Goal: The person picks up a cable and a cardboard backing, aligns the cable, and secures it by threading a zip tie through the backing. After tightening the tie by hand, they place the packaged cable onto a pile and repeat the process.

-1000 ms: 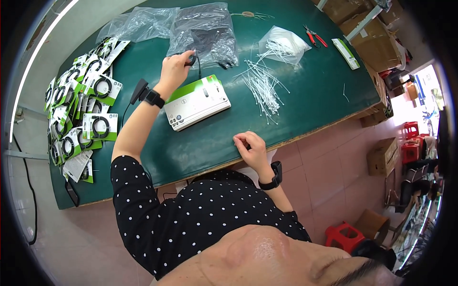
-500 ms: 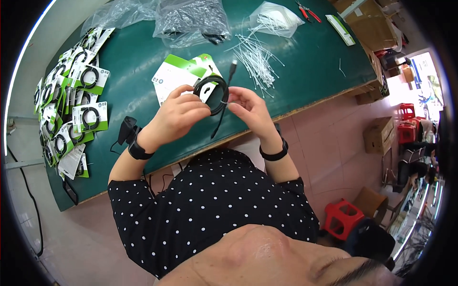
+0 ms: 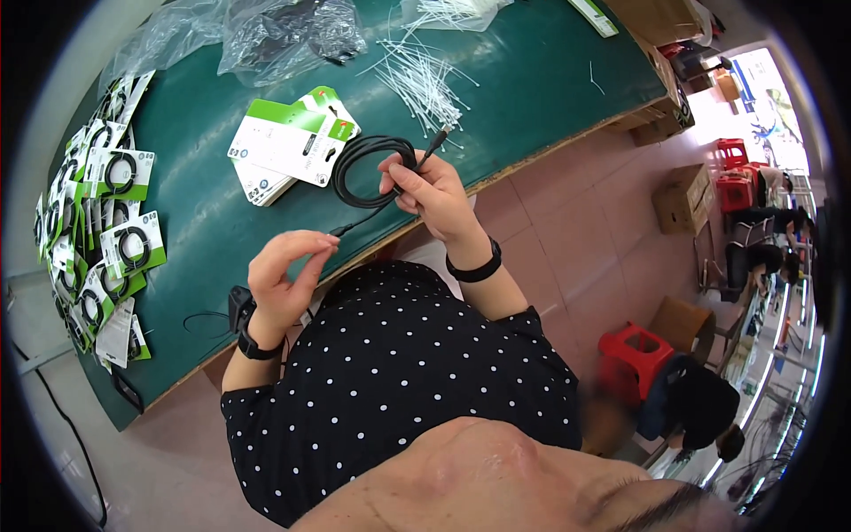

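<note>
A black cable point(image 3: 340, 177) is wound into a loose coil above the table's near edge, one plug end pointing up and away. My right hand point(image 3: 429, 197) is closed around the coil's right side. Lower and to the left, the cable's other end reaches my left hand point(image 3: 288, 277), whose thumb and forefinger pinch its tip. White and green packaging cards point(image 3: 282, 140) lie stacked on the table just behind the coil, which overlaps their right edge. Beyond the coil, a loose pile of white cable ties point(image 3: 424, 91) is spread out.
Carded black cables point(image 3: 96, 222) are heaped along the table's left side. Clear plastic bags point(image 3: 288, 40) lie at the far edge, with a bag of ties point(image 3: 456, 13) beside them. Red stools point(image 3: 634, 359), cardboard boxes point(image 3: 684, 199) and other people are off to the right.
My left hand has left the coil and moved down to the cable's end. My right hand now grips the coil, which looks wider. The whole view has shifted.
</note>
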Demonstrator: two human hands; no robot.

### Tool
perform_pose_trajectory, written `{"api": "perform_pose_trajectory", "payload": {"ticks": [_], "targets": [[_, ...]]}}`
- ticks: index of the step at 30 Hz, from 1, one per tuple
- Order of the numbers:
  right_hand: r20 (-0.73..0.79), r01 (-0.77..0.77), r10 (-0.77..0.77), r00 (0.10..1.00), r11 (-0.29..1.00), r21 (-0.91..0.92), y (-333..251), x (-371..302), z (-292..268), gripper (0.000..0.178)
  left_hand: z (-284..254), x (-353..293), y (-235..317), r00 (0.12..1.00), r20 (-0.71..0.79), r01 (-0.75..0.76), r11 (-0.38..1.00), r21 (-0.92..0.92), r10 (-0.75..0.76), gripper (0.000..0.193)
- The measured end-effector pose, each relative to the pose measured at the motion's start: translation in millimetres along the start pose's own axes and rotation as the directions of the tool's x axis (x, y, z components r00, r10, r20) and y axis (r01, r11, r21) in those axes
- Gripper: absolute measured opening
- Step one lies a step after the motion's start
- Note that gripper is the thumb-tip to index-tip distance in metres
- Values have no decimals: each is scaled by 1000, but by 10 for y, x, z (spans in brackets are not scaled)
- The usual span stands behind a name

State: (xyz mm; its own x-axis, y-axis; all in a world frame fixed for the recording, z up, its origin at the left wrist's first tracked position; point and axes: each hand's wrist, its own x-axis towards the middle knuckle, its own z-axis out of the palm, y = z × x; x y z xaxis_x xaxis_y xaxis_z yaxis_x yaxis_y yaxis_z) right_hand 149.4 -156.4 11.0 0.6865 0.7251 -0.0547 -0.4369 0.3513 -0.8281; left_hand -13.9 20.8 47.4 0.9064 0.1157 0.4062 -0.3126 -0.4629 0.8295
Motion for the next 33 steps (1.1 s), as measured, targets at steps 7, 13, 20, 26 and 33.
{"api": "perform_pose_trajectory", "payload": {"ticks": [7, 13, 20, 26, 33], "targets": [[-32, -23, 25, 999, 999, 45, -7, 35, 52, 15, 217, -136, -77, 680, 514, 733, 477, -485, -522, 26], [107, 350, -405, 908, 593, -725, -23, -10, 344, 12, 499, 142, 39, 908, -247, 184, 852, -490, -338, 35], [532, 623, -544, 649, -21, -782, 137, -57, 632, 14, 370, 227, -211, 879, -116, 122, 454, -883, -463, 27], [-45, 227, -259, 965, 907, -355, 263, -212, 222, 14, 202, 253, -179, 831, -103, -52, 109, -993, -547, 30], [-159, -16, 12, 987, 1000, -21, 204, -174, 255, 17, 341, 229, -128, 915, -72, -1, 177, -984, -397, 31]]}}
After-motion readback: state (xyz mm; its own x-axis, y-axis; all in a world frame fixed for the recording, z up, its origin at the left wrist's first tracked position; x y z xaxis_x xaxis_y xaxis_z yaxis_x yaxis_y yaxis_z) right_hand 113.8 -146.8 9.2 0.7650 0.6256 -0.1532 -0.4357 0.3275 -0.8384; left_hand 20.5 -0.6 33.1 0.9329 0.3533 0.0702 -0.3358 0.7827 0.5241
